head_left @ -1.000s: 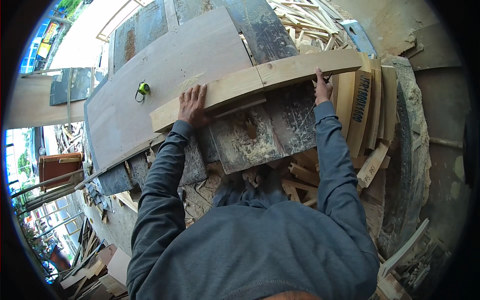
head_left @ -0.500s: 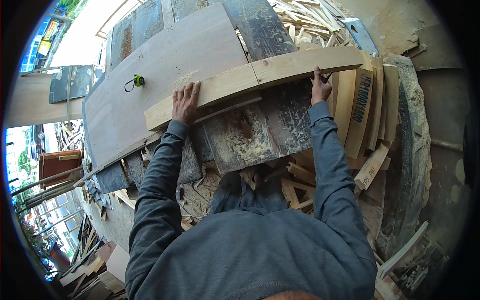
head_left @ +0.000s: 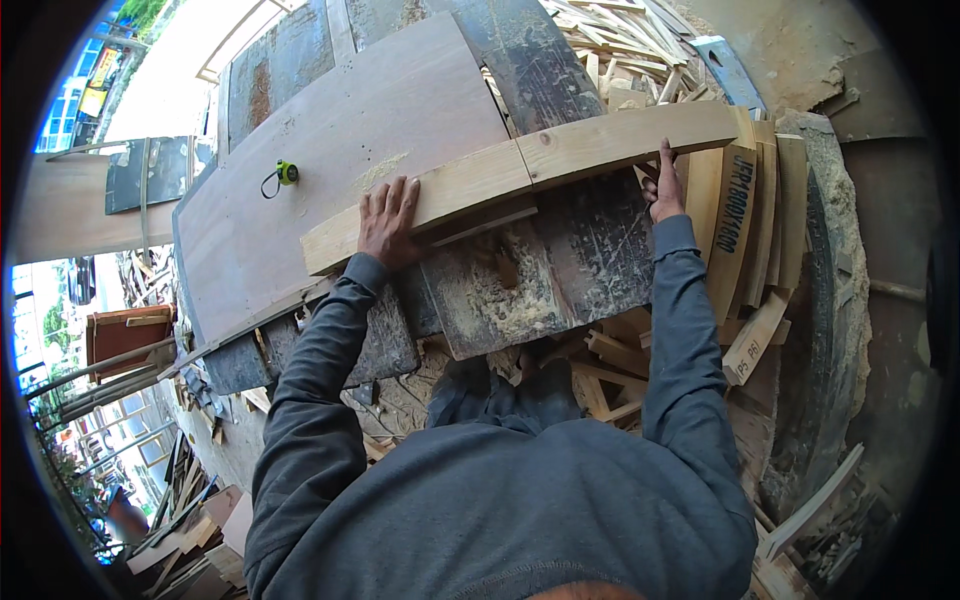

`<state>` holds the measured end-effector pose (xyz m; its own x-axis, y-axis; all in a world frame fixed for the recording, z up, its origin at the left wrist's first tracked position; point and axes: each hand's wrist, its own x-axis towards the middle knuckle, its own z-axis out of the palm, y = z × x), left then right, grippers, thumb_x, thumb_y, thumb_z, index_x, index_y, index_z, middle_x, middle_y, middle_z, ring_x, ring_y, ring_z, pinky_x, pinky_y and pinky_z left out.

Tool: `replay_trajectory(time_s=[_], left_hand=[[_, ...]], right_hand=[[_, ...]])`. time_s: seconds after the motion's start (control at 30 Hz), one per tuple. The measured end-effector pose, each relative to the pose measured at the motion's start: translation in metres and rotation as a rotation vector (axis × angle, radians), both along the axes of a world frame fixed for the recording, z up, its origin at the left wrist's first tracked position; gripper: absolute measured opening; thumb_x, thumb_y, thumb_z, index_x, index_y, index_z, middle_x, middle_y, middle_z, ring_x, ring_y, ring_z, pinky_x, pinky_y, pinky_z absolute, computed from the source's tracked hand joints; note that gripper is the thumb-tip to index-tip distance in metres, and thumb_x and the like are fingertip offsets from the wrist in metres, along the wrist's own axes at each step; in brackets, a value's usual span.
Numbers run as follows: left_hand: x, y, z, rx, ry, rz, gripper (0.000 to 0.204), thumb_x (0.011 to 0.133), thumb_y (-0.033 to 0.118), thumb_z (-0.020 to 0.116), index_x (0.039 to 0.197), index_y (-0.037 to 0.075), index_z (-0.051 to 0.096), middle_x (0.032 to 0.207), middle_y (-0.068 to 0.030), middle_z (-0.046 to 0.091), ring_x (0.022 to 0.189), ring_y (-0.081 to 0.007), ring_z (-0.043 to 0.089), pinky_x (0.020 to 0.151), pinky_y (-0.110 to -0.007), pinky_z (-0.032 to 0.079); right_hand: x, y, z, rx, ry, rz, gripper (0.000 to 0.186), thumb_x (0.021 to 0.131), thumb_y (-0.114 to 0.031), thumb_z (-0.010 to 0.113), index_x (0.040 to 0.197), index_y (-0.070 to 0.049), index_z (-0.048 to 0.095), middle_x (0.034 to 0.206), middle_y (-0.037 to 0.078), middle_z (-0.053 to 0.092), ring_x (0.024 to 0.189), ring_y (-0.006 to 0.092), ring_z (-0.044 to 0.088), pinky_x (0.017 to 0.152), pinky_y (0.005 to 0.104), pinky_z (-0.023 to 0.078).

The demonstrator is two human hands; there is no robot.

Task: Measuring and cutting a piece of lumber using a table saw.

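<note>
A long, curved wooden board (head_left: 470, 190) lies across the near part of the workbench, with a thin dark line crossing it near the middle. My left hand (head_left: 390, 222) grips its left part, fingers laid over the top face; the thumb is hidden. At the near edge of the right part is my right hand (head_left: 664, 188), forefinger stretched along the wood and the other fingers curled around a slim dark pen-like thing (head_left: 648, 172), mostly hidden. A thin plywood sheet (head_left: 340, 130) lies under the board's left part, with a green tape measure (head_left: 287, 173) on it.
Curved wooden pieces (head_left: 735, 210) stand stacked right of the bench. Offcuts (head_left: 635, 50) are heaped behind it, and more scrap wood (head_left: 610, 365) lies below its near edge. Sawdust (head_left: 500, 300) covers part of the dark bench top. A red-brown box-like thing (head_left: 128, 340) stands at far left.
The whole view has shifted slightly. My right hand has slid a little to the right along the board, and less of the slim dark thing shows. My left hand keeps its place on the wood.
</note>
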<state>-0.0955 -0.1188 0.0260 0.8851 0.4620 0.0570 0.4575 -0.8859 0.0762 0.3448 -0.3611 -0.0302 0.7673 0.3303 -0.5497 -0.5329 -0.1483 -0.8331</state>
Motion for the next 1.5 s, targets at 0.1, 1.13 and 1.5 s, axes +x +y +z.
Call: replay_trajectory(time_s=[0.1, 1.13, 1.5], left_hand=[[0.001, 0.000, -0.001, 0.013, 0.013, -0.003, 0.122, 0.057, 0.051, 0.090, 0.157, 0.009, 0.034, 0.156, -0.0201, 0.038, 0.141, -0.0431, 0.036, 0.112, -0.066, 0.025], [0.025, 0.063, -0.002, 0.066, -0.017, -0.045, 0.123, 0.056, 0.048, 0.091, 0.156, 0.006, 0.034, 0.154, -0.0215, 0.040, 0.140, -0.0422, 0.038, 0.112, -0.059, 0.028], [0.032, 0.083, -0.004, 0.079, 0.000, -0.041, 0.124, 0.058, 0.057, 0.090, 0.156, 0.006, 0.034, 0.155, -0.0217, 0.039, 0.142, -0.0414, 0.036, 0.112, -0.059, 0.027]], right_hand=[[0.016, 0.000, -0.002, 0.094, 0.074, 0.076, 0.050, 0.085, -0.058, 0.076, 0.108, -0.018, 0.058, 0.086, -0.002, 0.060, 0.046, 0.0043, 0.030, 0.039, 0.0219, 0.021], [0.037, 0.067, -0.011, 0.145, 0.035, -0.021, 0.047, 0.080, -0.054, 0.082, 0.096, -0.015, 0.062, 0.072, -0.005, 0.054, 0.045, 0.0040, 0.032, 0.038, 0.0222, 0.022], [0.048, 0.091, -0.018, 0.170, 0.038, -0.061, 0.059, 0.076, -0.055, 0.085, 0.096, -0.009, 0.053, 0.071, -0.005, 0.044, 0.046, 0.0043, 0.031, 0.038, 0.0220, 0.024]])
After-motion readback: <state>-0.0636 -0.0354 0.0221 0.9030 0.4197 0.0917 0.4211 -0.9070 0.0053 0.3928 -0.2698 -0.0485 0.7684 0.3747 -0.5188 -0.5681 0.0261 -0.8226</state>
